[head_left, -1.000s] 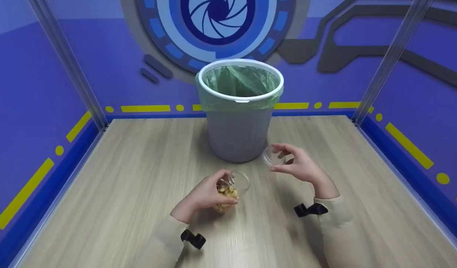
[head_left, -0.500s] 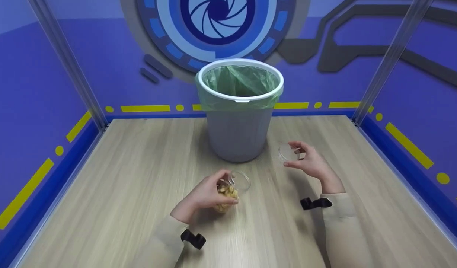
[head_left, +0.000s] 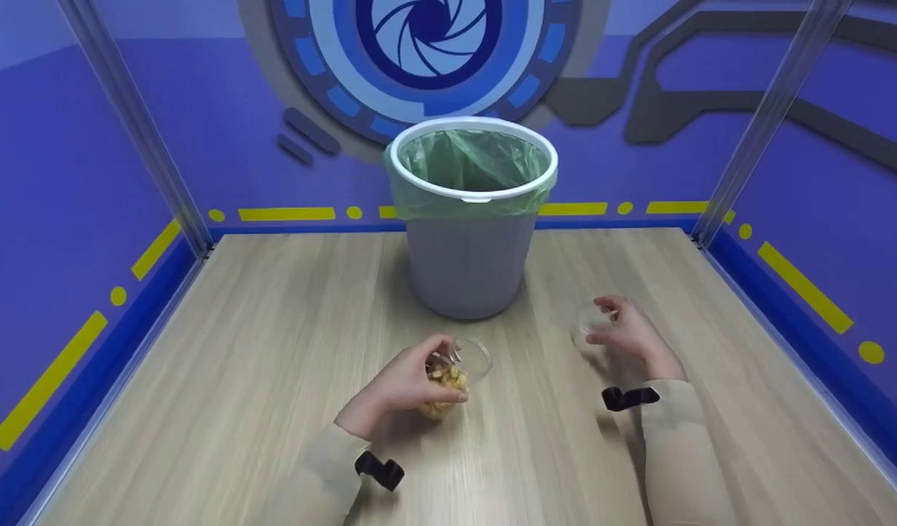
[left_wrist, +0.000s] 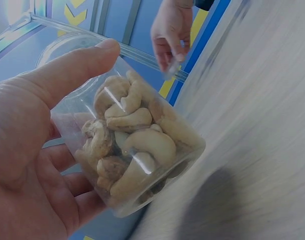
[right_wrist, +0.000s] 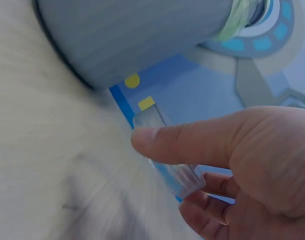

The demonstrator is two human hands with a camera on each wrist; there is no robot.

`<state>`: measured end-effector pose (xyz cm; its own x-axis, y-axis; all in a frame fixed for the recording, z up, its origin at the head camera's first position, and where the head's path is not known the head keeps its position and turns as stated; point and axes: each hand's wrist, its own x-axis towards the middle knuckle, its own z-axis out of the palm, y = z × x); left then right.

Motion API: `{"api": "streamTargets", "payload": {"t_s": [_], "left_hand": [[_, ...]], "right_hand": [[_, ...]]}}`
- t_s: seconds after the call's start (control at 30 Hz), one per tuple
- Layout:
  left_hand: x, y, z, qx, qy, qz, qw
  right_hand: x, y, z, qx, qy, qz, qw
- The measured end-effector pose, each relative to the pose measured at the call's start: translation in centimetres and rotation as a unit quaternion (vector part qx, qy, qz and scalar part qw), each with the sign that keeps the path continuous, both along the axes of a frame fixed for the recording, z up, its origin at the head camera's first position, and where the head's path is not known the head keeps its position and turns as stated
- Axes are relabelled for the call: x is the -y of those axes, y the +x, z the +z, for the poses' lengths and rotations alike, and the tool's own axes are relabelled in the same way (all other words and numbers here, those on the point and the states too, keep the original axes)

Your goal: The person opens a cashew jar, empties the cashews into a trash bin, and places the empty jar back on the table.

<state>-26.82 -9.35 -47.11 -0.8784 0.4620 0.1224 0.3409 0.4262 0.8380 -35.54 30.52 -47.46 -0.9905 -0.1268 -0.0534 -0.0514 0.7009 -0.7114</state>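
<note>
My left hand (head_left: 399, 378) grips a clear plastic jar (left_wrist: 137, 135) around its side, thumb on one side and fingers on the other. Cashews (left_wrist: 150, 145) fill the lower part of the jar, and its round mouth (head_left: 474, 356) has no lid on it. To the right of the bin, my right hand (head_left: 632, 337) pinches a clear round lid (right_wrist: 180, 175) between thumb and fingers. The lid is low over the wooden table, and its shadow falls close by. In the left wrist view, the right hand and lid appear beyond the jar.
A grey bin (head_left: 469, 263) with a white rim and green liner bag (head_left: 456, 157) stands at the table's back middle, beyond both hands. Blue printed walls (head_left: 142, 146) border the wooden table (head_left: 288, 314) at left, back and right.
My right hand has moved right, away from the jar, and then down toward the table with the lid. The left hand and jar have stayed in place.
</note>
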Motion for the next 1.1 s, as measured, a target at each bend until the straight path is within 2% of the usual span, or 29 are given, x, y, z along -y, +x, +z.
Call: {"api": "streamTargets", "payload": {"t_s": [0.23, 0.57, 0.83, 1.1], "left_hand": [[0.0, 0.0, -0.1, 0.001, 0.001, 0.003, 1.0], [0.1, 0.0, 0.0, 0.003, 0.0, 0.002, 1.0], [0.1, 0.1, 0.1, -0.001, -0.001, -0.002, 1.0], [0.1, 0.1, 0.1, 0.005, 0.0, 0.001, 1.0]], "right_hand": [[-0.5, 0.1, -1.2, 0.047, -0.013, 0.007, 0.999], [-0.7, 0.2, -1.9, 0.073, -0.017, 0.026, 0.997], [-0.9, 0.1, -2.3, 0.067, 0.016, 0.046, 0.997], [-1.1, 0.1, -2.2, 0.06, 0.018, 0.055, 0.997]]}}
